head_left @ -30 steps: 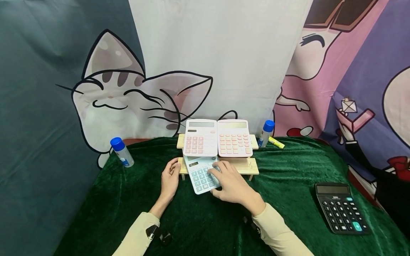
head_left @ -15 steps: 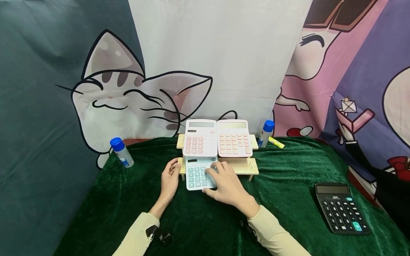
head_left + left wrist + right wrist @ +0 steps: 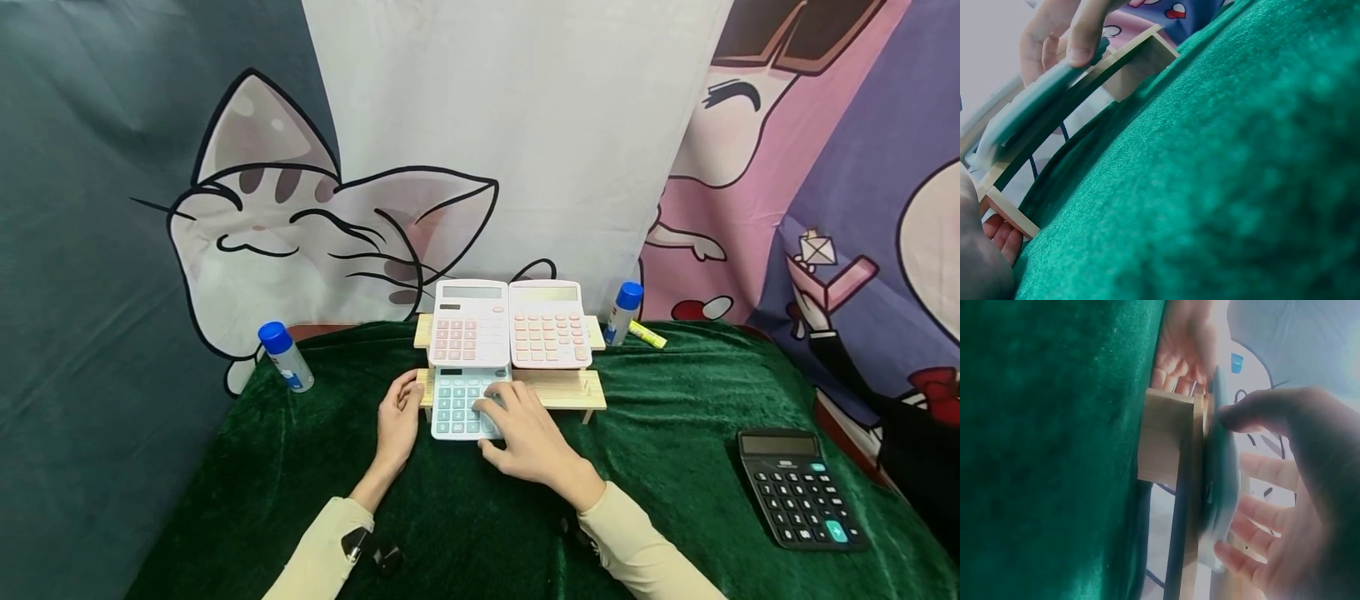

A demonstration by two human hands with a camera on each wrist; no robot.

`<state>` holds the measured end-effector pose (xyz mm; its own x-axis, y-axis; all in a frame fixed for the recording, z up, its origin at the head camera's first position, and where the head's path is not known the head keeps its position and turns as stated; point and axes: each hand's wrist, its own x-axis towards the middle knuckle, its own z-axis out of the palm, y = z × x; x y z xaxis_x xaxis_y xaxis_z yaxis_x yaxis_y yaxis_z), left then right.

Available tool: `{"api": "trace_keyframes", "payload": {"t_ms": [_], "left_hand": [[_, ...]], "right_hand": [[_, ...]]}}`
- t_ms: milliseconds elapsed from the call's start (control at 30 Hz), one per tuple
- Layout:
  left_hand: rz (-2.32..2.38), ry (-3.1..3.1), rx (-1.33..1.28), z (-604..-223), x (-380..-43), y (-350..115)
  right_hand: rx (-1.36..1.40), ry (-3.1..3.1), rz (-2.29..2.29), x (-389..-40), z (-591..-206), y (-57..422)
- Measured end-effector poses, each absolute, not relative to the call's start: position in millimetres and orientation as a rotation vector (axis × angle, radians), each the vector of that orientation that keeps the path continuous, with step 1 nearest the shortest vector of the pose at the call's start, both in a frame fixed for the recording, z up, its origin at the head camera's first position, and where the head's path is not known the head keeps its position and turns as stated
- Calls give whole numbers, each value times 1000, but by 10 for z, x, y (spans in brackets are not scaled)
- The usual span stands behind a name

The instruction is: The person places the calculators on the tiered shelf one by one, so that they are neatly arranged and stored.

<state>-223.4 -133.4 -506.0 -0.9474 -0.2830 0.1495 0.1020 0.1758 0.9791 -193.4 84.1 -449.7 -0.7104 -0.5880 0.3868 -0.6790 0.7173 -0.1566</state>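
Observation:
A light blue calculator (image 3: 456, 410) lies on the lower step of a wooden stand (image 3: 558, 390), its top end beneath the upper row. My right hand (image 3: 531, 433) grips it from the right, thumb at the front edge and fingers over the keys. In the right wrist view the thumb presses the edge of the blue calculator (image 3: 1225, 469). My left hand (image 3: 397, 421) holds the stand's left end; its fingers show behind the stand's leg (image 3: 1013, 212) in the left wrist view. Two calculators stand on the upper step: a white one with pink keys (image 3: 491, 333) and a pink one (image 3: 555, 296).
A black calculator (image 3: 798, 492) lies on the green cloth (image 3: 675, 433) at the right. Blue-capped bottles stand at left (image 3: 288, 358) and right (image 3: 621, 315), the right one beside a yellow tube (image 3: 647, 334). A printed curtain (image 3: 562, 125) hangs behind.
The blue calculator has turned from slanted to straight and slid back on the lower step, my right hand moving left with it. My left hand stays at the stand's end.

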Motion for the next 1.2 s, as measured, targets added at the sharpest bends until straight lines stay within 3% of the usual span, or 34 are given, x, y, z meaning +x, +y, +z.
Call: {"api": "trace_keyframes", "payload": {"t_ms": [900, 1200], "left_hand": [[-1832, -2148, 172, -5063, -2231, -1335], [-1839, -2131, 158, -5071, -2240, -1324]], "right_hand": [[1029, -2590, 494, -1926, -4491, 839], [927, -2580, 592, -1899, -4411, 1086]]}}
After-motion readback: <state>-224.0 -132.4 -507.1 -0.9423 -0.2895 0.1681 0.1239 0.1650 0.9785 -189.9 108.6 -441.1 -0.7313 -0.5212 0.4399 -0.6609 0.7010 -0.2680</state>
